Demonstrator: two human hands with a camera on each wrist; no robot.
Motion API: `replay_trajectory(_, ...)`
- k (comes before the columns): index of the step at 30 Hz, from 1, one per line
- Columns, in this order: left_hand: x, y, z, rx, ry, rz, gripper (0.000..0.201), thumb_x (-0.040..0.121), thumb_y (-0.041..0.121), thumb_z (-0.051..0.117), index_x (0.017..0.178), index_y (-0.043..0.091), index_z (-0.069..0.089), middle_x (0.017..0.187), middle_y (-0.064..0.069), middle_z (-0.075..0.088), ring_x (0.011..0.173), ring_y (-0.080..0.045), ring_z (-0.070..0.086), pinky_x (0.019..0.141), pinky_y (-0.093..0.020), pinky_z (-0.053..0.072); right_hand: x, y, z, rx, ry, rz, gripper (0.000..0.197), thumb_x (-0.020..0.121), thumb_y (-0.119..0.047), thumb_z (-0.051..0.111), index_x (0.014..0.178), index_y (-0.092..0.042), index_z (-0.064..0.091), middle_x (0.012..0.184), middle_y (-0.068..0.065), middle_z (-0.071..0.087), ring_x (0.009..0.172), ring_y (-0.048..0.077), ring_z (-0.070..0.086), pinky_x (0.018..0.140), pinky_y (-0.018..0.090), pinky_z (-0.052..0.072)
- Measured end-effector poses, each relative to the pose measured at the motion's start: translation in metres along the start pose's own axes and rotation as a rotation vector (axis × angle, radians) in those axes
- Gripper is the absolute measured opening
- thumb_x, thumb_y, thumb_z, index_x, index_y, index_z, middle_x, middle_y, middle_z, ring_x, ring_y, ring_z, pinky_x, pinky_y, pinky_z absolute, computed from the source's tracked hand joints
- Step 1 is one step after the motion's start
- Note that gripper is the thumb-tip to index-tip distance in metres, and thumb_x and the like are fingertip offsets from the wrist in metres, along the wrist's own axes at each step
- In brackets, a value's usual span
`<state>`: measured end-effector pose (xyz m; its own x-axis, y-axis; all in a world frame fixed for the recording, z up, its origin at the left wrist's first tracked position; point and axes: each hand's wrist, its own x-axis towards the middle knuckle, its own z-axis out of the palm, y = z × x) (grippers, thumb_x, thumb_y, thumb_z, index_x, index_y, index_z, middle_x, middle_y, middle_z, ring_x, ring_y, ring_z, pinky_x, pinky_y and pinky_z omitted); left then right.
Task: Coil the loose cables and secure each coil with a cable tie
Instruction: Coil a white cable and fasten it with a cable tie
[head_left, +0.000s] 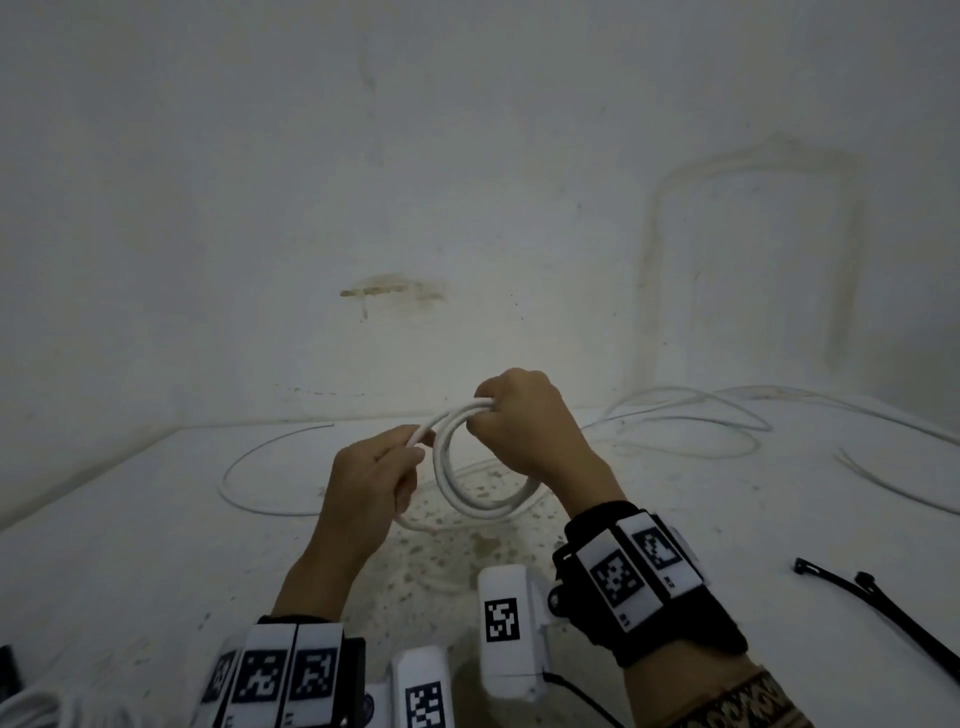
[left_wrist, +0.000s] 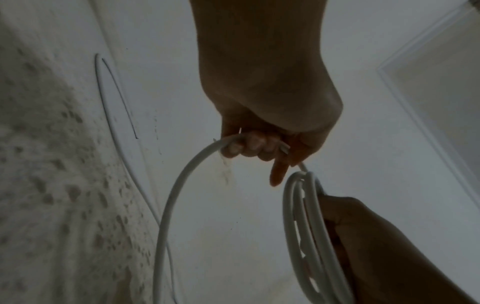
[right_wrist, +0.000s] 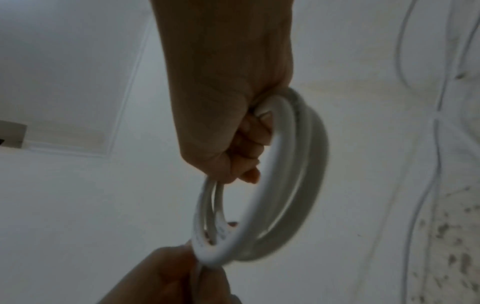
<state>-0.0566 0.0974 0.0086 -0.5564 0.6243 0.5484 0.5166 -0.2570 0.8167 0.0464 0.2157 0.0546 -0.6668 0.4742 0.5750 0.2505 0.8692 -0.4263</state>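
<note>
A white cable coil (head_left: 457, 478) of a few loops hangs in the air above the white table (head_left: 156, 545). My right hand (head_left: 519, 415) grips the coil's top with curled fingers; the right wrist view shows the coil (right_wrist: 298, 174) running through that fist (right_wrist: 233, 133). My left hand (head_left: 374, 478) grips the cable's loose run just left of the coil; in the left wrist view the curled fingers (left_wrist: 254, 144) hold the strand (left_wrist: 182, 174). The free tail (head_left: 249, 467) loops away over the table to the left. Black cable ties (head_left: 893, 618) lie at the right.
More loose white cables (head_left: 701, 415) sprawl over the table's far right side. A stained white wall (head_left: 467, 182) stands right behind the table. A white bundle (head_left: 31, 706) sits at the bottom left corner. The tabletop under my hands is speckled.
</note>
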Motion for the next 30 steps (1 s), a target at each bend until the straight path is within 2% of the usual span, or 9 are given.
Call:
replay_trajectory(2, 0.001, 0.003, -0.001, -0.128, -0.083, -0.111, 0.037, 0.093, -0.003, 0.035, 0.088, 0.005, 0.071, 0.046, -0.012, 0.045, 0.037, -0.018, 0.041, 0.039, -0.021, 0.033, 0.0, 0.0, 0.004, 0.022, 0.061, 0.026, 0.038, 0.079, -0.008, 0.052, 0.05, -0.013, 0.029, 0.048, 0.003, 0.029, 0.047, 0.015, 0.022, 0.045, 0.027, 0.019)
replay_trajectory(5, 0.003, 0.005, 0.0, -0.078, -0.093, -0.192, 0.038, 0.095, 0.0, 0.031, 0.087, -0.003, 0.068, 0.056, -0.022, 0.059, 0.043, -0.027, 0.058, 0.04, -0.026, 0.046, -0.002, -0.004, 0.012, 0.048, 0.115, 0.058, 0.039, 0.08, -0.007, 0.05, 0.051, -0.013, 0.024, 0.048, 0.003, 0.026, 0.047, 0.015, 0.019, 0.045, 0.026, 0.016)
replay_trajectory(9, 0.005, -0.002, 0.002, 0.058, 0.031, -0.144, 0.034, 0.097, 0.0, 0.036, 0.084, 0.005, 0.068, 0.08, -0.013, 0.069, 0.073, -0.024, 0.066, 0.068, -0.025, 0.056, -0.003, -0.009, 0.03, 0.139, 0.117, 0.121, 0.037, 0.078, -0.003, 0.048, 0.051, -0.012, 0.024, 0.049, 0.003, 0.026, 0.048, 0.015, 0.019, 0.045, 0.025, 0.014)
replay_trajectory(13, -0.001, 0.003, 0.004, -0.404, 0.001, -0.29, 0.039, 0.092, 0.001, 0.029, 0.084, -0.002, 0.067, 0.07, -0.014, 0.07, 0.066, -0.025, 0.068, 0.061, -0.029, 0.058, -0.004, -0.008, 0.041, 0.184, 0.145, 0.182, 0.034, 0.078, -0.003, 0.047, 0.052, -0.011, 0.027, 0.05, 0.003, 0.029, 0.048, 0.015, 0.022, 0.046, 0.025, 0.015)
replay_trajectory(17, -0.004, 0.008, 0.008, -0.751, -0.077, -0.425, 0.037, 0.086, 0.011, 0.024, 0.083, -0.002, 0.059, 0.056, -0.011, 0.056, 0.05, -0.027, 0.056, 0.049, -0.03, 0.051, -0.005, -0.007, 0.042, 0.171, 0.147, 0.225, 0.031, 0.078, -0.002, 0.044, 0.054, -0.01, 0.027, 0.052, 0.003, 0.032, 0.048, 0.015, 0.025, 0.045, 0.026, 0.017)
replay_trajectory(21, -0.001, 0.008, 0.012, -0.796, -0.08, -0.492, 0.038, 0.085, 0.029, 0.029, 0.074, 0.003, 0.053, 0.043, -0.002, 0.037, 0.038, -0.02, 0.041, 0.044, -0.021, 0.04, -0.008, -0.007, 0.046, 0.109, 0.096, 0.262, 0.028, 0.08, -0.004, 0.043, 0.057, -0.011, 0.029, 0.059, 0.003, 0.036, 0.054, 0.019, 0.033, 0.047, 0.029, 0.019)
replay_trajectory(26, 0.002, 0.001, 0.022, -0.567, 0.187, -0.531, 0.034, 0.087, 0.022, 0.04, 0.055, 0.013, 0.036, 0.035, 0.006, 0.021, 0.029, -0.009, 0.013, 0.036, -0.014, 0.018, -0.009, -0.014, 0.048, 0.11, -0.082, 0.212, 0.034, 0.087, -0.007, 0.043, 0.058, -0.012, 0.027, 0.061, 0.002, 0.033, 0.052, 0.013, 0.03, 0.046, 0.022, 0.019)
replay_trajectory(28, 0.003, -0.001, 0.019, -0.554, 0.28, -0.52, 0.033, 0.085, 0.022, 0.042, 0.054, 0.014, 0.034, 0.035, 0.006, 0.02, 0.029, -0.009, 0.012, 0.036, -0.014, 0.016, -0.009, -0.014, 0.044, 0.305, -0.165, 0.214, 0.026, 0.085, -0.01, 0.047, 0.061, -0.006, 0.037, 0.061, 0.004, 0.04, 0.053, 0.018, 0.041, 0.048, 0.018, 0.031)
replay_trajectory(30, 0.005, 0.001, 0.014, -0.626, 0.362, -0.506, 0.032, 0.084, 0.023, 0.04, 0.054, 0.016, 0.032, 0.035, 0.007, 0.019, 0.029, -0.009, 0.011, 0.035, -0.013, 0.015, -0.009, -0.014, 0.034, 0.556, -0.194, 0.259, 0.024, 0.083, -0.019, 0.054, 0.08, 0.004, 0.054, 0.07, 0.01, 0.054, 0.061, 0.025, 0.056, 0.054, 0.026, 0.045)
